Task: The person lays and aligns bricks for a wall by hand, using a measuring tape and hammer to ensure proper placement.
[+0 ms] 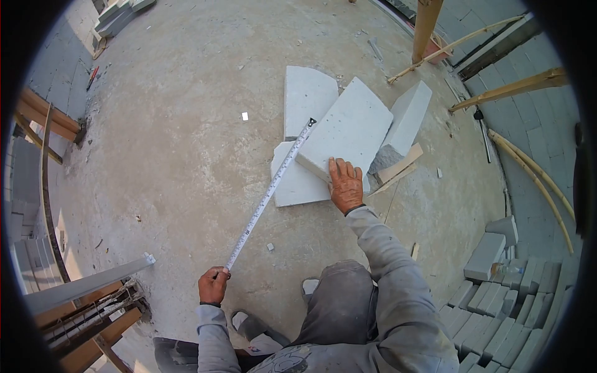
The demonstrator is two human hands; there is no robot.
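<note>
My left hand is closed around the near end of a tape measure; whether the case is inside it I cannot see. The white blade runs up and to the right, its dark hook end lying at the left edge of a pale concrete block. Against that block's near edge rests my right hand, fingers laid over the top face and thumb hidden. Beneath and around it are another pale block, a lower slab and a broken-ended block.
Wood scraps lie right of the blocks. Stacked grey blocks fill the lower right. Wooden poles lean along the right wall. A metal bar juts in at lower left. Small chips dot the concrete floor.
</note>
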